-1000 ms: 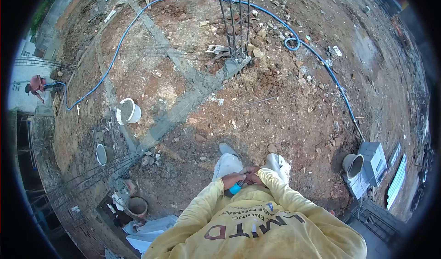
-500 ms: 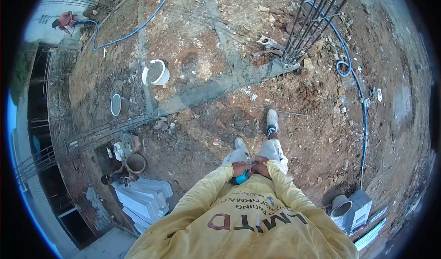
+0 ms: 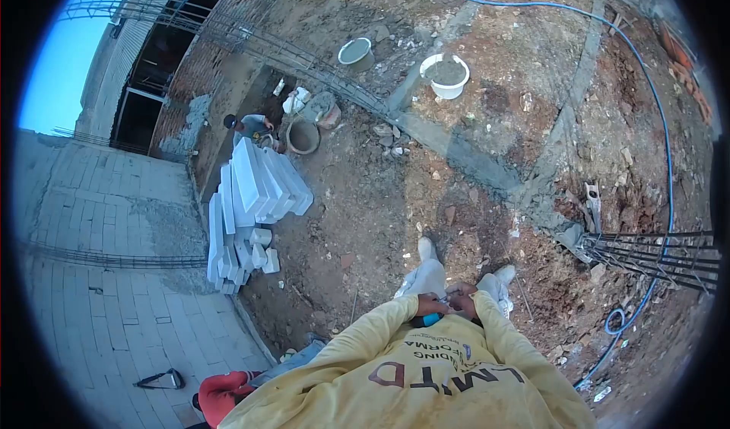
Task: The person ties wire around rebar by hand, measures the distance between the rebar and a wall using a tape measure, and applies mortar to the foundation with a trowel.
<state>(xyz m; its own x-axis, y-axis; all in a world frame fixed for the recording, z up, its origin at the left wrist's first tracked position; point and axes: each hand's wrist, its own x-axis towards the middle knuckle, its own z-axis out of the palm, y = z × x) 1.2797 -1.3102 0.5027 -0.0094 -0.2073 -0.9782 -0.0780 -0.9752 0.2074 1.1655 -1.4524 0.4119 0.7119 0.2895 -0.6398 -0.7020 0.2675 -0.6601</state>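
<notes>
Turning toward white blocks (image 3: 255, 182), left hand (image 3: 430, 305), right hand (image 3: 462, 300) stay clasped.

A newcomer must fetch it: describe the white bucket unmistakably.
Find the long steel rebar cage lying beside the red brick wall, top centre. Just right of its near end stands the round white plastic bucket holding grey mix; the round pan to its left is dull grey, not white.
</notes>
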